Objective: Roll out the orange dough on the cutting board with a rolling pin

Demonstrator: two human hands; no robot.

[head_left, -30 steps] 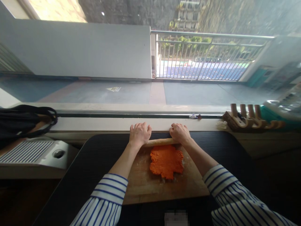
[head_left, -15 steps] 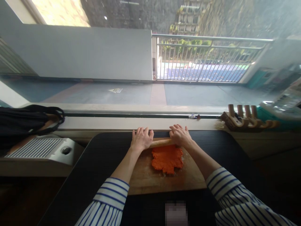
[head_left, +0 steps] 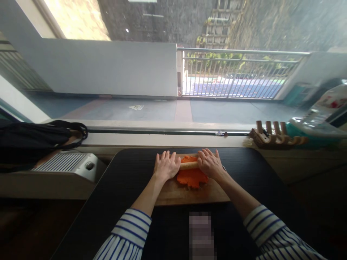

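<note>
A pale wooden rolling pin lies crosswise over a flattened piece of orange dough. Dough shows on both the far and near sides of the pin, and its near edge is ragged. My left hand rests on the pin's left end, fingers draped over it and pointing away from me. On the right end, my right hand presses down the same way. Both hands cover the pin's ends. Under the dough is a wooden board on a black table.
A window sill runs behind the table. On its right stand a wooden rack with pegs and a teal container with a clear bottle. At left are a black bag and a white vented unit. A pixelated patch covers the table's near edge.
The rolling pin has come from the dough's far edge onto the dough, toward me relative to it, with both hands staying on it. The board appears farther from me, and the camera view has shifted.
</note>
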